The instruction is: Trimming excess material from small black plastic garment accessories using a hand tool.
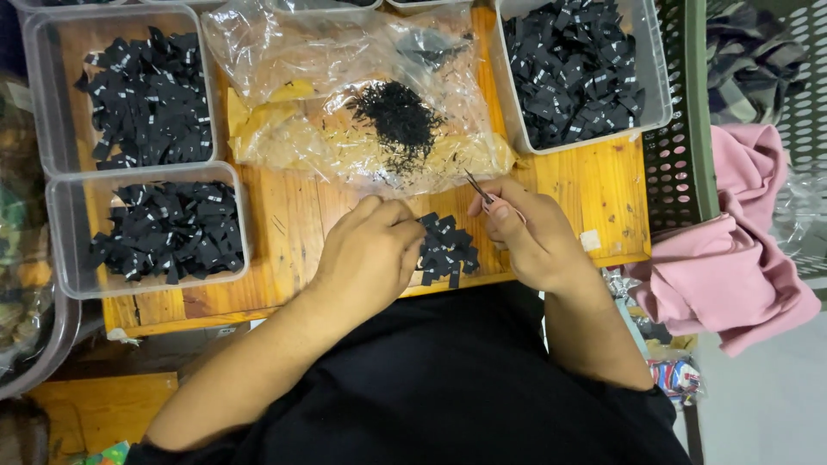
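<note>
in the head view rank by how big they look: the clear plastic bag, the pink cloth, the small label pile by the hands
1. clear plastic bag
2. pink cloth, close to the bag in size and partly cut off, so unsure
3. small pile of black labels, clearly smallest

Left hand (369, 254) curled knuckles-up; right hand (530, 231) apparently pinched shut.

Black labels fill three clear tubs (52, 95) — a small pile (446, 250) lies between the hands.
</note>
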